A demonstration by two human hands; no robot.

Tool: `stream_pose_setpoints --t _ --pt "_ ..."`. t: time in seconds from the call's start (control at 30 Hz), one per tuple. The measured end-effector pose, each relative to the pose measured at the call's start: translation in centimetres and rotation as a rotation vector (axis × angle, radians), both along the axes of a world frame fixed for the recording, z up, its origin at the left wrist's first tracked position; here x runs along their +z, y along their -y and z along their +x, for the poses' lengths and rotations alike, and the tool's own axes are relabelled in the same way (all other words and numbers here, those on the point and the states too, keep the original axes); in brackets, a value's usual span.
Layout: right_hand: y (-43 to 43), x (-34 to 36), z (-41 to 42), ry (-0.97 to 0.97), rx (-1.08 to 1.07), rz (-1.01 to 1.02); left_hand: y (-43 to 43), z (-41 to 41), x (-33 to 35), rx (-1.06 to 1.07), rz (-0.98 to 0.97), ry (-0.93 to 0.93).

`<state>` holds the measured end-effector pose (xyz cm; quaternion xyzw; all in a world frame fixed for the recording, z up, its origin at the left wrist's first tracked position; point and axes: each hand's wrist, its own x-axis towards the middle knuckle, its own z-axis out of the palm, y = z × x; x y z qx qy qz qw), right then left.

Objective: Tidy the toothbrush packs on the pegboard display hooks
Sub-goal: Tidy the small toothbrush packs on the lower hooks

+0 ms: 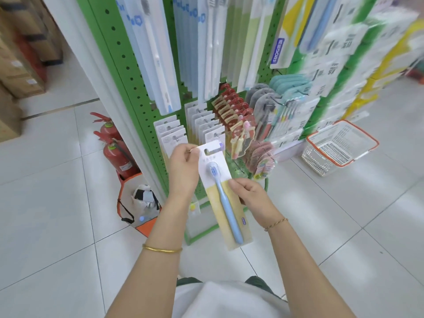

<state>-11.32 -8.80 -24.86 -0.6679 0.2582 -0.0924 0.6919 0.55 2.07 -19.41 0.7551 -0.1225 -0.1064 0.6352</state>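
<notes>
**White shirt [224, 299] below, one carded toothbrush pack [226, 199] held up to the green pegboard [137, 88]**

Pale shirt fabric fills the frame's six o'clock edge, and two bare forearms reach away from it. A plain gold bangle [161, 250] rings the left wrist. A thin twisted gold bracelet [276, 224] sits on the right wrist.

The left hand [183, 166], at eleven o'clock from the pack's middle, pinches the white top corner of the card beside its hang slot. The right hand [252, 198], at three o'clock, grips the card's right edge, thumb on the front and fingers curled behind.

The toothbrush pack is a long card, white on top and pale yellow below. It carries a light-blue toothbrush, head up. Its top leans toward eleven o'clock, just in front of the lowest hooks. Whether the slot sits on a hook I cannot tell.

Beyond it, white-carded packs [210, 125] hang on metal hooks at twelve o'clock. Red-carded packs [229, 104] hang at one o'clock, with grey packs [261, 97] and teal packs [289, 83] farther right. Long translucent packs [158, 53] hang higher up.

On the white tiled floor [57, 203], two red fire extinguishers [117, 154] stand at nine o'clock, with an orange bag [128, 191] nearer. A white wire basket with an orange rim [339, 148] sits at three o'clock. Brown cardboard boxes [20, 65] blur at ten o'clock.
</notes>
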Motion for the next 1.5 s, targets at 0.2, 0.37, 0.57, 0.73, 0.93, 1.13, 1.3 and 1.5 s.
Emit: stream_pose_setpoints --t 0.2,0.37,0.57,0.73,0.93,1.13,1.3,1.5 --pt "1.3 1.9 -0.1 0.161 -0.144 -0.083 2.4 -2.3 1.5 -0.210 0.069 0.068" --pt "1.1 3.4 0.4 0.194 -0.221 -0.074 3.0 -2.8 1.3 -0.295 0.084 0.128" --pt "2.1 4.8 1.6 0.190 -0.509 0.199 2.7 -3.5 1.0 -0.566 0.189 0.095" --pt "3.7 4.1 1.1 0.153 -0.713 0.203 2.7 -3.7 1.6 -0.742 0.245 0.055" --pt "4.4 3.3 0.8 0.137 -0.887 0.202 2.9 -3.5 1.7 -0.898 0.504 0.214" --pt "4.8 3.2 0.4 0.147 -0.981 0.280 3.0 -3.9 1.7 -1.016 0.705 0.343" --pt "4.5 3.6 0.4 0.176 -0.966 0.380 3.3 -4.4 1.3 -0.969 0.796 0.444" --pt "4.7 3.6 0.1 0.264 -0.695 0.533 3.2 -3.8 1.3 -0.968 0.611 0.208"
